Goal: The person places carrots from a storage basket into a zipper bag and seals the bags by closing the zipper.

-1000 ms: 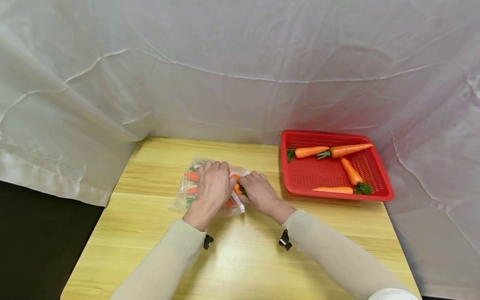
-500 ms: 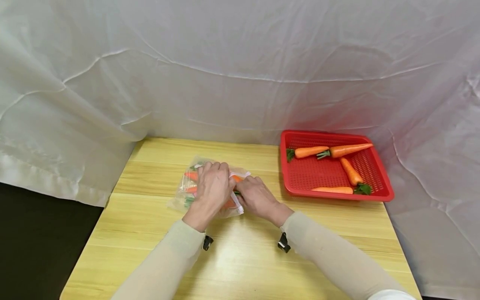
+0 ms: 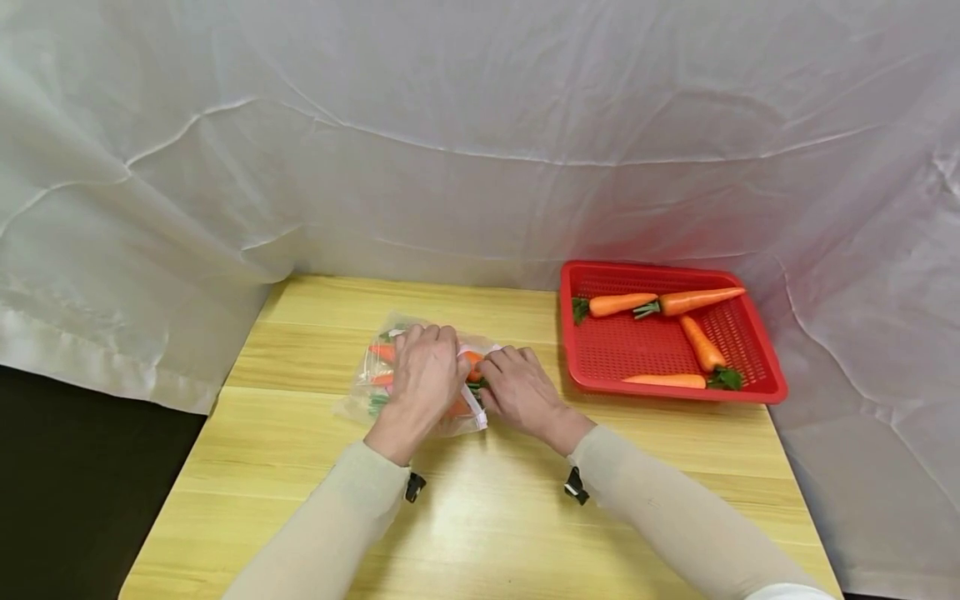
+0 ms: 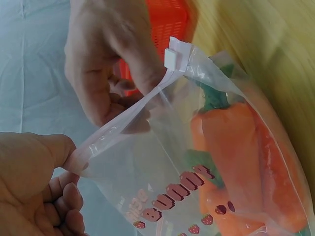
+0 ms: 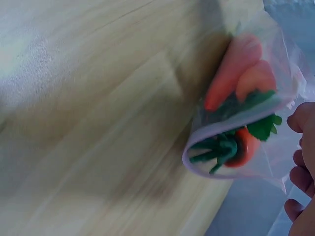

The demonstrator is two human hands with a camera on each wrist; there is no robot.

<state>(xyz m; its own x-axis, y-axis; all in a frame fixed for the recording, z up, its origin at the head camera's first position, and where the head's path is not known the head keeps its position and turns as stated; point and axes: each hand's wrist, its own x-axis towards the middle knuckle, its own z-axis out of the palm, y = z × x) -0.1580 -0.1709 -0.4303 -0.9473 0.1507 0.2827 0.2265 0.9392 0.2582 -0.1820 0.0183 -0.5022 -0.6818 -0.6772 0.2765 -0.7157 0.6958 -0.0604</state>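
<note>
A clear zip bag (image 4: 147,191) with printed lettering lies on the table with several carrots (image 4: 231,157) inside. Thumb and forefinger of my left hand (image 4: 34,172) pinch the edge of its mouth; in the head view the left hand (image 3: 427,375) covers much of the bag. The mouth gapes, and a carrot with a green top (image 5: 241,147) sits just within it. My right hand (image 3: 525,392) is right at the mouth, fingers loosely bent. In the right wrist view, the right hand's fingertips (image 5: 298,120) are close beside the leaves, with no thing visible in their grasp.
A red perforated basket (image 3: 611,354) stands at the table's back right. Several carrots (image 3: 701,300) lie in it, some with green tops. The wooden table (image 3: 480,533) is bordered by a pale fabric curtain (image 3: 480,150) at the back and sides.
My right hand moves toward the bag's mouth, then draws back slightly to the right. The carrot at the mouth sits a little deeper. My left hand stays on the bag.
</note>
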